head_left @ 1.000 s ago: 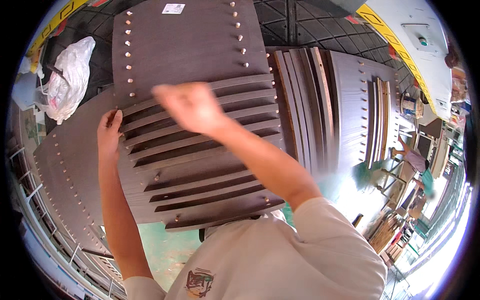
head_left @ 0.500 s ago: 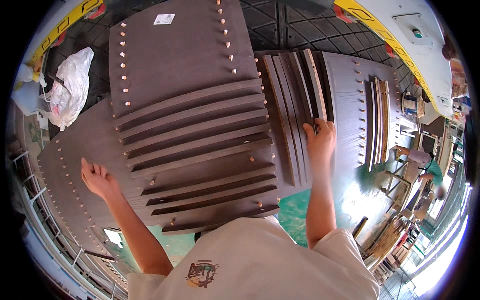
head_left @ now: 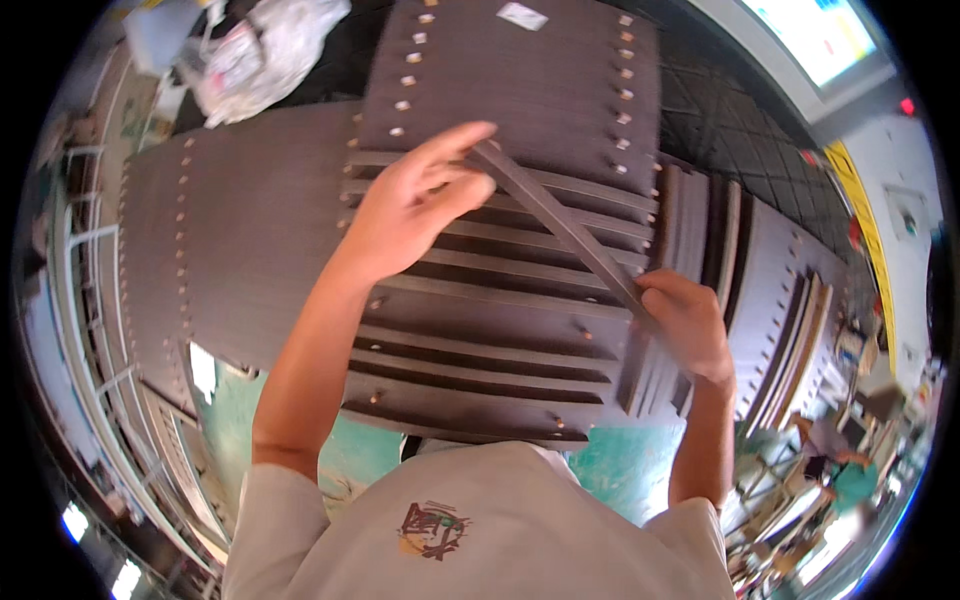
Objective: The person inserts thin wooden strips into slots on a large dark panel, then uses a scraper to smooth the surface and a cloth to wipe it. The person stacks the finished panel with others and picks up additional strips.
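Observation:
A dark brown wooden strip (head_left: 562, 222) slants in the air above the panels, its near end in my right hand (head_left: 690, 325), which is closed around it. My left hand (head_left: 415, 210) is at the strip's far end, thumb and index finger apart on either side of that end; I cannot tell whether they touch it. Beneath lies a dark brown panel (head_left: 510, 85) with rows of small pale dowels (head_left: 622, 118) along both sides. Across its nearer half, several similar strips (head_left: 480, 292) lie side by side, with a wider gap partway down.
More strips (head_left: 683, 215) lie on the panel at right, and a further bundle (head_left: 795, 350) sits farther right. Another dowelled panel (head_left: 255, 230) extends left. A white plastic bag (head_left: 265, 60) is at the far left. A machine with a yellow edge (head_left: 865, 235) and a co-worker (head_left: 853, 480) are at right.
My right hand has lifted a strip from the right-hand group and brought it leftward over the middle panel. My left hand has moved up and right to its far end. The view has shifted.

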`<state>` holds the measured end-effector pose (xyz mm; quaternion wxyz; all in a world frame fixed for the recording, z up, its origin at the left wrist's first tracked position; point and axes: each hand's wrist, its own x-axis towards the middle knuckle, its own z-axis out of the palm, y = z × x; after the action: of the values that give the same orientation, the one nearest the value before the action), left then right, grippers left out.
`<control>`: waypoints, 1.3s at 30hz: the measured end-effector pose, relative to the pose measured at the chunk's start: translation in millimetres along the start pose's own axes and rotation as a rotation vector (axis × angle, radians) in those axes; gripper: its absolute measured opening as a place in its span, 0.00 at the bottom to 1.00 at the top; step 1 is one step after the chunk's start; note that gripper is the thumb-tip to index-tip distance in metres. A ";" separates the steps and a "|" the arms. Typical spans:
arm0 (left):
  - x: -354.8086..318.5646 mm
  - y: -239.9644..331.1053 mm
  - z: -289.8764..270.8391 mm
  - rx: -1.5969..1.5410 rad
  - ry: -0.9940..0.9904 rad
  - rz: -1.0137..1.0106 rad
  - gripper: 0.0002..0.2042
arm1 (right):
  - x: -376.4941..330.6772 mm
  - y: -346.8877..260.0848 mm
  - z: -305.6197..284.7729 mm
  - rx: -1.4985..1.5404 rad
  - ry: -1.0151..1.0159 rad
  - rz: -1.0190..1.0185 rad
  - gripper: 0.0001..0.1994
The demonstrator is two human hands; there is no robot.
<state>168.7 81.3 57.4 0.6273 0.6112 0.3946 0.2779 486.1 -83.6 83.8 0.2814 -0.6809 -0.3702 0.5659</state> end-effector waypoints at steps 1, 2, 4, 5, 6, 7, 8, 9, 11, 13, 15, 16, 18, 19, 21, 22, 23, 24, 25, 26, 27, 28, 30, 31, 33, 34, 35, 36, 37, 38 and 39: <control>4.1 1.3 -10.5 -0.050 0.023 -0.037 0.20 | 7.2 -10.7 2.8 -0.029 -0.065 -0.013 0.13; 7.4 3.3 -22.3 -0.102 0.043 -0.070 0.19 | 16.0 -19.5 2.3 -0.057 -0.125 -0.027 0.14; 3.6 10.7 -39.2 -0.196 0.103 -0.118 0.17 | 35.0 -19.7 1.7 -0.096 -0.212 -0.113 0.16; 1.5 9.3 -48.9 -0.194 0.165 -0.156 0.18 | 44.2 -25.5 -1.6 -0.088 -0.283 -0.074 0.20; 0.3 4.7 -58.6 -0.193 0.226 -0.195 0.18 | 53.5 -30.5 -5.4 -0.084 -0.355 -0.033 0.24; 0.4 -0.7 -68.5 -0.193 0.285 -0.233 0.18 | 61.1 -29.6 -12.0 -0.117 -0.403 -0.038 0.27; 2.0 -6.5 -78.7 -0.185 0.331 -0.260 0.20 | 66.6 -31.8 -17.6 -0.217 -0.399 0.010 0.29; 3.8 -13.7 -87.7 -0.126 0.365 -0.260 0.21 | 71.1 -25.8 -23.0 -0.185 -0.406 0.037 0.26; 9.2 -27.2 -102.8 -0.013 0.425 -0.268 0.21 | 81.6 -18.9 -38.3 -0.356 -0.317 -0.020 0.23; 12.8 -33.8 -113.0 0.054 0.429 -0.265 0.23 | 91.4 -17.7 -45.3 -0.479 -0.171 -0.111 0.21; 18.5 -45.4 -121.5 0.139 0.425 -0.271 0.22 | 95.7 -24.6 -42.4 -0.585 -0.039 -0.212 0.20; 21.3 -51.8 -125.8 0.186 0.444 -0.244 0.22 | 102.9 -32.3 -39.4 -0.628 0.013 -0.272 0.20; 29.1 -65.3 -128.8 0.273 0.471 -0.185 0.21 | 121.9 -37.3 -39.8 -0.741 0.101 -0.414 0.19; 31.0 -68.7 -129.2 0.315 0.494 -0.185 0.21 | 127.6 -38.4 -41.0 -0.783 0.138 -0.452 0.19; 31.3 -73.6 -130.5 0.404 0.536 -0.192 0.20 | 135.0 -48.2 -28.1 -0.860 0.204 -0.524 0.18; 30.9 -74.3 -132.1 0.488 0.528 -0.198 0.19 | 140.2 -48.3 -26.4 -0.877 0.208 -0.593 0.17; 30.2 -75.6 -133.0 0.525 0.537 -0.218 0.19 | 145.2 -50.4 -23.6 -0.885 0.189 -0.611 0.17; 29.6 -77.3 -133.1 0.561 0.545 -0.237 0.19 | 148.8 -54.0 -21.2 -0.892 0.169 -0.630 0.16; 29.3 -79.2 -132.8 0.598 0.553 -0.257 0.19 | 151.8 -56.6 -19.8 -0.899 0.150 -0.648 0.16; 30.4 -79.2 -130.6 0.619 0.560 -0.268 0.19 | 154.2 -57.9 -19.3 -0.901 0.141 -0.638 0.16; 32.7 -79.5 -127.7 0.640 0.566 -0.279 0.19 | 156.2 -58.6 -19.1 -0.903 0.132 -0.628 0.16; 34.4 -79.9 -125.4 0.660 0.572 -0.290 0.19 | 158.8 -57.7 -18.9 -0.904 0.123 -0.617 0.16; 35.8 -85.3 -128.3 0.724 0.564 -0.262 0.19 | 164.5 -54.1 -20.3 -0.924 0.125 -0.623 0.17; 36.7 -87.7 -130.8 0.756 0.560 -0.248 0.19 | 168.1 -51.8 -21.5 -0.933 0.125 -0.626 0.17; 39.7 -92.4 -134.5 0.849 0.556 -0.149 0.17 | 176.1 -43.4 -27.2 -0.903 0.092 -0.637 0.18; 40.2 -94.9 -136.0 0.894 0.554 -0.098 0.16 | 179.5 -39.8 -28.9 -0.887 0.076 -0.642 0.18; 41.7 -94.8 -135.1 0.883 0.546 -0.133 0.16 | 181.8 -38.3 -29.1 -0.874 0.070 -0.632 0.18; 43.8 -94.0 -135.0 0.873 0.538 -0.167 0.16 | 183.6 -36.9 -28.2 -0.860 0.064 -0.622 0.18; 44.7 -93.5 -134.4 0.862 0.529 -0.202 0.16 | 185.0 -35.6 -27.1 -0.845 0.058 -0.612 0.18; 45.7 -93.9 -133.5 0.899 0.530 -0.182 0.16 | 185.4 -35.0 -27.7 -0.856 0.065 -0.617 0.18; 46.1 -94.2 -132.7 0.935 0.531 -0.161 0.16 | 185.4 -34.1 -28.4 -0.867 0.072 -0.622 0.18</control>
<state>70.0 183.0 -34.8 0.1864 0.7017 0.6667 0.1684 523.4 89.3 12.6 0.1411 -0.6116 -0.7446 0.2272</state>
